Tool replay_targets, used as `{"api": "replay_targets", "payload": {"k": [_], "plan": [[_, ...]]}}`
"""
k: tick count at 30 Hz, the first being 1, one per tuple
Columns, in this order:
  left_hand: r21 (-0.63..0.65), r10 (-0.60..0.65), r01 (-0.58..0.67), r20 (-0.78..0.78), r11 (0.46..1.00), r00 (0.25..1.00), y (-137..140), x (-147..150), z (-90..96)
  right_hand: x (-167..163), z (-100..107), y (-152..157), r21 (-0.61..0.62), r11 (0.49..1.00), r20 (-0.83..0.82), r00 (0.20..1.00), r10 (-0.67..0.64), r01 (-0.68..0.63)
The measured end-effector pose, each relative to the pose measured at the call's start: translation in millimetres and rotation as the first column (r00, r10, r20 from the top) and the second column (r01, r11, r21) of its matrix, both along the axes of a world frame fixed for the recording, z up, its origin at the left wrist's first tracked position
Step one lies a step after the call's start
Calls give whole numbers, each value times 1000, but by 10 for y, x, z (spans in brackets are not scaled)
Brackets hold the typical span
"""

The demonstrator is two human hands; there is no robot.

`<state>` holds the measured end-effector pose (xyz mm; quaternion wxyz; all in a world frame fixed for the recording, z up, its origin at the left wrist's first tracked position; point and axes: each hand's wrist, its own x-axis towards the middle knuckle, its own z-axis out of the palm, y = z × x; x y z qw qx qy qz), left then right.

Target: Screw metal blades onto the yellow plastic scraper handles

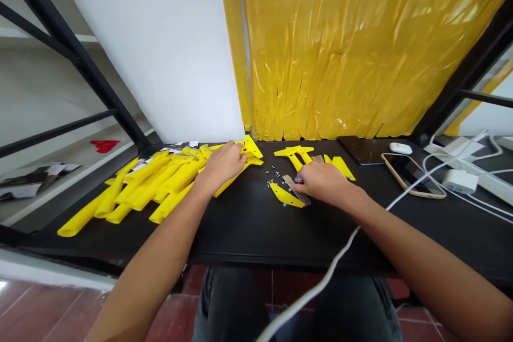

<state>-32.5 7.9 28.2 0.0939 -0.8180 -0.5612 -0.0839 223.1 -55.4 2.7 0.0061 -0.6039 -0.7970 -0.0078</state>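
At the right end of a pile of yellow plastic tube handles (148, 184), my left hand (225, 161) is closed over one yellow handle (230, 180), its flared head showing past the fingers. My right hand (320, 183) is closed on a small tool with a dark red end (298, 179); the palm hides most of it. Just left of that hand, a flat metal blade (303, 197) lies by a loose yellow plate with holes (285, 196). Small screws and nuts (276, 175) are scattered near the plate. Two T-shaped yellow handles (294, 153) lie behind the right hand.
More yellow plates (340, 167) lie right of the T-shaped handles. A dark tablet (360, 149), a phone (412, 175), a white earbud case (401, 148) and a charger (460, 181) occupy the right side. A white cable (340, 254) crosses the black table's front edge (256, 254).
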Motion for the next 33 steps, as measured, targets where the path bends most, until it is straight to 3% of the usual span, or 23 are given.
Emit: {"api": "replay_targets", "payload": {"k": [14, 20, 24, 26, 28, 33], "plan": [[-35, -120, 121, 50, 992, 992, -42, 162, -138, -143, -4, -15, -24, 995, -83, 992, -96, 95], [-31, -88, 89, 43, 996, 995, -28, 138, -128, -52, 72, 52, -126, 989, -321, 940, -113, 76], [17, -44, 43, 10, 999, 999, -61, 137, -96, 241, 153, 164, -54, 993, -537, 836, -115, 103], [29, -29, 29, 14, 999, 999, -72, 138, -75, 450, 156, 248, 24, 974, -522, 834, -180, 226], [25, -18, 18, 10, 1000, 1000, -74, 139, -63, 636, 120, 331, 80, 934, -398, 870, -291, 349], [10, -10, 11, -41, 1000, 999, -58, 140, -72, 780, 15, 411, 36, 892, -272, 863, -425, 450]]}}
